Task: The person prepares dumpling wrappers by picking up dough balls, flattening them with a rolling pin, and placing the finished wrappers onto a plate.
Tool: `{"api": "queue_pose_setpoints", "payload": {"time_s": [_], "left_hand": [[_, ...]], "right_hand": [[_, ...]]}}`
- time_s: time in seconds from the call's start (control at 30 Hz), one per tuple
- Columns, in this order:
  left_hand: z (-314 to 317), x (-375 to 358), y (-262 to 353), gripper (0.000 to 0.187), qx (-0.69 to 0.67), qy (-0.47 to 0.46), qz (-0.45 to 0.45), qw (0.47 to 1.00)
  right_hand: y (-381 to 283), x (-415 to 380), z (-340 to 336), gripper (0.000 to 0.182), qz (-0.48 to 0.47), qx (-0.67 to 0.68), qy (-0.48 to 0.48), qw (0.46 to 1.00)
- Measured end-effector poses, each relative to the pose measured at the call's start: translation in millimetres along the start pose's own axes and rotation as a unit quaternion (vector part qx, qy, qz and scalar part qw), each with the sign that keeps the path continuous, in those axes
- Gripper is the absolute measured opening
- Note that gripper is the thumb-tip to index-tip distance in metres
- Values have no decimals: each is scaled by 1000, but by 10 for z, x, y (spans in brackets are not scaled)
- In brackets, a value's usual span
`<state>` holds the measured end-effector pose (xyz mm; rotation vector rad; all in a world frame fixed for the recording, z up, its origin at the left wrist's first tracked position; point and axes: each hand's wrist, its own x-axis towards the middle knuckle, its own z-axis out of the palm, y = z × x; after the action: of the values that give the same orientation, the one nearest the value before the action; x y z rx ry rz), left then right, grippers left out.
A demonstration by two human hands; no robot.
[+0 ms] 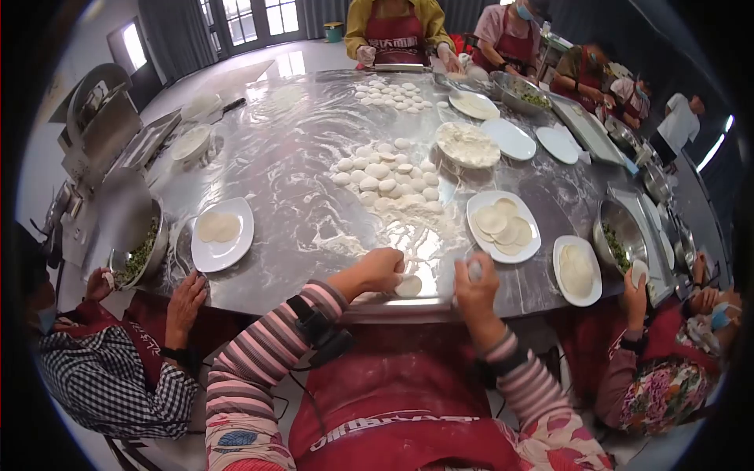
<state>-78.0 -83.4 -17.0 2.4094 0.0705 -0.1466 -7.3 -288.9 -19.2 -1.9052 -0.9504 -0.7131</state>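
Observation:
My left hand (380,271) is closed, its fingers at the left edge of a small flat dough round (408,286) near the table's front edge. To the right, my right hand (477,284) is wrapped around a short pale rod, which looks like a rolling pin (474,270); most of it is hidden by the fingers. Ahead of my hands lies loose flour (408,224), and behind it a cluster of floured dough pieces (385,173). A white plate (528,250) with several flat dough wrappers (503,224) stands just beyond my right hand.
Flour dusts the metal table (290,180). A flour bowl (467,145) and an oval plate (509,140) stand farther back. Co-workers sit close on both sides, with filling bowls (624,235) and wrapper plates (223,255). Another person (397,35) works across the table.

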Motion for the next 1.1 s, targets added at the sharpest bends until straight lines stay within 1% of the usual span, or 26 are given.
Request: {"api": "queue_pose_setpoints", "payload": {"time_s": [0.03,0.07,0.13,0.2,0.23,0.27,0.3,0.33,0.37,0.4,0.43,0.47,0.5,0.57,0.67,0.7,0.73,0.77,0.8,0.83,0.87,0.93,0.97,1.0,1.07,1.1], "left_hand": [[6,-1,48,16,-3,-27,4,1000],[33,26,79,16,2,-30,7,1000],[58,113,85,16,6,49,0,999],[32,126,51,17,3,53,15,998],[15,116,46,17,4,7,10,1000],[-5,110,27,17,5,-36,2,999],[85,186,-69,16,81,-41,-13,996],[133,196,-157,18,75,-49,-18,996],[139,85,-164,21,6,2,-5,1000],[180,136,-216,24,8,-23,1,1000],[150,116,-131,21,40,-37,11,998],[174,130,-108,21,32,-21,21,999],[17,5,132,23,9,-5,-10,1000],[71,111,85,23,13,25,4,1000],[71,74,89,19,-4,19,18,1000],[59,41,88,17,-12,5,23,1000],[81,20,51,17,-14,10,19,1000],[123,-2,14,15,-24,11,8,1000],[122,-7,-11,13,-30,12,-4,999],[98,5,-36,13,-29,16,-10,999],[99,4,-28,13,-18,12,-6,1000],[132,10,14,14,4,1,13,1000],[80,15,79,20,7,11,-3,1000],[89,68,66,20,8,14,-1,1000],[137,206,9,23,23,17,17,999],[80,136,93,23,1,19,33,999]], "right_hand": [[20,98,44,18,-67,-72,3,995],[51,201,206,17,104,81,10,991],[44,422,372,16,135,103,-6,985],[48,394,358,15,127,98,-2,987],[42,361,311,16,122,90,-1,988],[29,270,143,17,19,7,-28,999],[248,-11,225,18,-6,0,69,998],[432,-232,157,19,-85,-46,40,995],[279,-170,25,18,-147,-61,18,987],[264,-273,35,16,149,125,-18,981],[238,-157,80,16,172,108,-20,979],[170,4,170,16,205,132,-14,970],[202,150,316,16,192,136,-15,972],[291,269,451,15,173,139,-16,975],[308,288,441,15,157,140,-28,977],[266,210,297,14,30,35,-7,999],[228,129,161,15,-98,-69,15,993],[136,27,44,15,-102,-66,9,993],[10,-77,-54,14,24,60,7,998],[-64,-131,-61,14,151,185,5,971],[38,-115,36,14,155,190,1,969],[359,19,307,14,114,100,13,988],[310,175,395,15,137,138,-2,981],[339,252,470,15,134,138,-2,981],[444,318,570,16,52,85,-5,995],[210,310,420,16,216,145,-27,965]]}}
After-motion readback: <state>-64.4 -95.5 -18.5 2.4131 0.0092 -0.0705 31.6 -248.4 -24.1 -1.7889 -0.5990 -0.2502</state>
